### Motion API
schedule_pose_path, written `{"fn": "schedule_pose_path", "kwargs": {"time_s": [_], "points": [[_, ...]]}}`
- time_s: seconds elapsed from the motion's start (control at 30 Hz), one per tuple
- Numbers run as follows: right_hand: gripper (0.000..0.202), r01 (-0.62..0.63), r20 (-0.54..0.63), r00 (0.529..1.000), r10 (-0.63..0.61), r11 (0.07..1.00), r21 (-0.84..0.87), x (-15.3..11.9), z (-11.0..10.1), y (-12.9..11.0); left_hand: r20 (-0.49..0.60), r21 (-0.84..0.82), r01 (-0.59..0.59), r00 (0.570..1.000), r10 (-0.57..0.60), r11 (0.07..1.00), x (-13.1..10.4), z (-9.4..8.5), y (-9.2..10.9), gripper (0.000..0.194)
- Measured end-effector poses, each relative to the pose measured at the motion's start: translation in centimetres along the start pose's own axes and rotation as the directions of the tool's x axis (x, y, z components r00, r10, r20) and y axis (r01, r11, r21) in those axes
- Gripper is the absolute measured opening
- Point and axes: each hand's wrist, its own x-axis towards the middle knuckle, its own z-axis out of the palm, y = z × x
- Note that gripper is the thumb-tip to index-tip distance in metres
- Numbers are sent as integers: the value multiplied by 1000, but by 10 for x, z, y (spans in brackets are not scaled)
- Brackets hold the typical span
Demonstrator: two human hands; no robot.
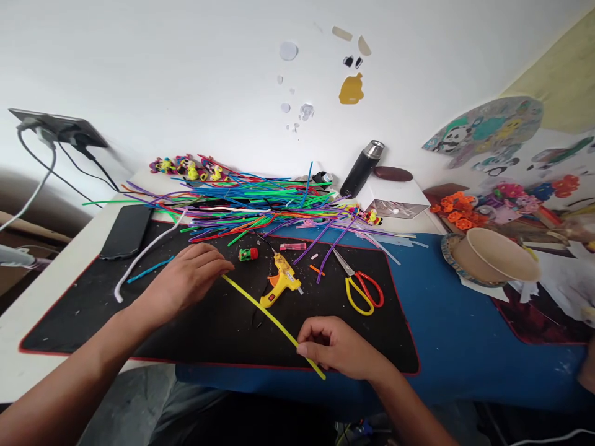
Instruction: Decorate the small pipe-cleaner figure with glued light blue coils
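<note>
A yellow pipe cleaner (pixel 260 308) stretches slantwise between my two hands above a black mat (pixel 186 334) with a red edge. The fingers of my left hand (pixel 188 279) pinch its upper left end. Near its lower right end, my right hand (pixel 332 347) grips it between thumb and index finger, and a short tip sticks out past the fingers. Between and beyond my hands lies a yellow hot glue gun (pixel 282 282). Scissors (pixel 362 290) with one red and one yellow handle rest on the mat, beyond my right hand.
Many coloured pipe cleaners (pixel 260 201) are heaped along the back. A black phone (pixel 125 232) lies at left, near a white pipe cleaner (pixel 144 260). A black flask (pixel 362 168) leans by the wall. At right are a beige bowl (pixel 495 257) and orange flowers (pixel 458 209).
</note>
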Motion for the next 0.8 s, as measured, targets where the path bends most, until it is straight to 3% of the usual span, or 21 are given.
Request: {"fn": "schedule_pose_path", "kwargs": {"time_s": [0.47,0.6,0.8], "points": [[39,-27,3,1000,27,999,36,7,9,10,90,-174,-22,995,38,984,0,15,26,28],[37,-25,-2,1000,25,999,43,5,7,9,143,-136,-59,987,79,989,-4,26,26,33],[33,-27,2,1000,27,1000,-9,3,1,-2,153,-89,-25,988,38,996,-7,37,17,26]]}}
